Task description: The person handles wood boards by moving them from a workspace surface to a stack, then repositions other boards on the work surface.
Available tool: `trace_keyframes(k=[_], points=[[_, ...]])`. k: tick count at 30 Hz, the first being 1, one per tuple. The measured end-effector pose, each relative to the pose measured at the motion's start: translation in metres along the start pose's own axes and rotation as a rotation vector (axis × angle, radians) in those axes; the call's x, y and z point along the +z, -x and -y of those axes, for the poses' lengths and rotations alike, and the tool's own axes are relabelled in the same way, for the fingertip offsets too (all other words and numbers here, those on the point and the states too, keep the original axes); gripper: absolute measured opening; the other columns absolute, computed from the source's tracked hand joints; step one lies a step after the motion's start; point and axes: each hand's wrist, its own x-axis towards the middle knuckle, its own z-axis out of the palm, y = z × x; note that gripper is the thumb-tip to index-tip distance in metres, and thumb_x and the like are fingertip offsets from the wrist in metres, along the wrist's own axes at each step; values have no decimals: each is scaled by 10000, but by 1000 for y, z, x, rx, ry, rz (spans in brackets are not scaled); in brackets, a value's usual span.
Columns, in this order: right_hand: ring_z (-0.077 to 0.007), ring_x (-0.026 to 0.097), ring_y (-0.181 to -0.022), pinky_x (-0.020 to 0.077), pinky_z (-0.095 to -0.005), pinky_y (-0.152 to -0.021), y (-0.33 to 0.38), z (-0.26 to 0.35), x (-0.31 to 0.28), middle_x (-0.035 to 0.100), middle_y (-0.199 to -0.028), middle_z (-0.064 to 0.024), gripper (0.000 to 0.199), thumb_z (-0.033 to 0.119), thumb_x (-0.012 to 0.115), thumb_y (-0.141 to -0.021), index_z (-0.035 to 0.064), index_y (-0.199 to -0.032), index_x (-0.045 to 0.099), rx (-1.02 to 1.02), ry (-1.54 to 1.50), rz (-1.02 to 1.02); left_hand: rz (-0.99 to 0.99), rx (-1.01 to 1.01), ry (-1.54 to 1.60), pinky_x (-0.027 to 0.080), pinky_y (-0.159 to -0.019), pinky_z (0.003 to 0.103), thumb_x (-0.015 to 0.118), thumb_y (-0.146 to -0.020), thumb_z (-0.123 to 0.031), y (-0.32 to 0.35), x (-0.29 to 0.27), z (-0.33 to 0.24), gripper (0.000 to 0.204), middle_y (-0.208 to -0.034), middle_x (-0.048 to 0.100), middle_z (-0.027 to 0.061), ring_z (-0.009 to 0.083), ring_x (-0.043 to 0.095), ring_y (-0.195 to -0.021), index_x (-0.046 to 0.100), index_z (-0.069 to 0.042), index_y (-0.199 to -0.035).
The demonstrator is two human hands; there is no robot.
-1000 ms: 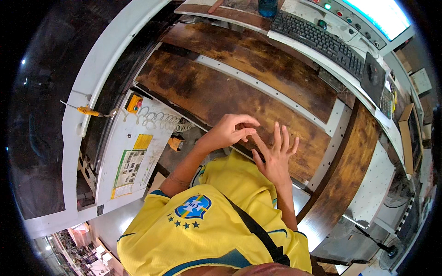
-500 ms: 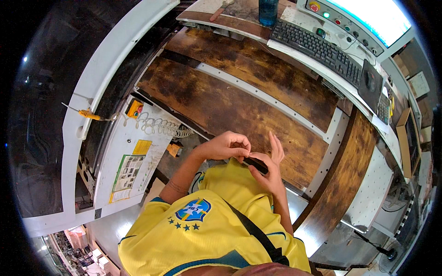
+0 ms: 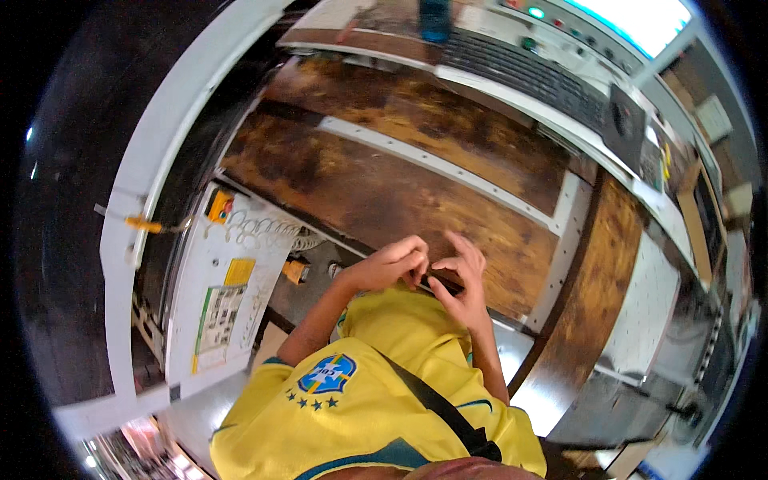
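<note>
Small dark object [image 3: 442,280] pinched between both hands: left [image 3: 392,264] curled, right [image 3: 464,280] fingers splayed.

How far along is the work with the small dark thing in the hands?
Nothing looks finished. In hand: the left hand and right hand meet in front of the yellow shirt, pinching a small dark object, mostly hidden. What is left cannot be told; the brown table beyond shows only its stained boards.

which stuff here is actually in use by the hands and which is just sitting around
In hand:
- left hand and right hand, fingertips together over a small dark object, hard to identify

Lying about:
- keyboard
- blue container
- white panel with labels
- worn wooden surface
</note>
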Motion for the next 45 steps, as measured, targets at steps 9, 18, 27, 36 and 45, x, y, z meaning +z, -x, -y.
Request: trace_keyframes(k=[9, 18, 27, 36, 45], points=[[-262, 744, -911, 536, -406, -878, -28, -79, -88, 798, -1032, -138, 207, 181, 656, -1030, 47, -1044, 813, 167, 162, -359, -185, -28, -22, 565, -759, 349, 332, -1170, -370, 8, 7, -2, 344, -913, 597, 63, 165, 629, -791, 468, -94, -1015], [-401, 607, -1307, 518, -474, -1033, -134, -251, -224, 641, -1379, -259, 633, 300, 767, -945, -19, -1433, 523, 395, 421, -521, -349, 104, -171, 532, -733, 296, 524, -1123, -170, 8, 17, 0, 139, -918, 623, 53, 120, 591, -786, 554, -37, -1095], [-484, 658, -1186, 536, -535, -998, -188, -293, -234, 710, -1246, -274, 607, 402, 758, -899, 3, -1331, 605, 574, 645, -410, -567, -15, -90, 512, -741, 282, 554, -1109, -167, 39, 24, 6, 152, -929, 620, 37, 109, 584, -807, 548, -21, -1150], [-329, 635, -1248, 502, -414, -1022, -192, -328, -254, 649, -1377, -189, 652, 155, 793, -905, -24, -1477, 535, 484, 141, -536, -728, -71, -116, 513, -722, 270, 570, -1091, -144, 58, 37, 0, 158, -908, 639, 40, 98, 595, -798, 544, -8, -1167], [-307, 463, -1457, 384, -445, -1191, -192, -253, -239, 484, -1577, -163, 744, 144, 778, -933, 46, -1580, 424, 520, -299, -362, -691, 45, -90, 516, -716, 280, 560, -1091, -142, 46, 20, 1, 166, -928, 651, 50, 110, 608, -795, 545, -7, -1186]])
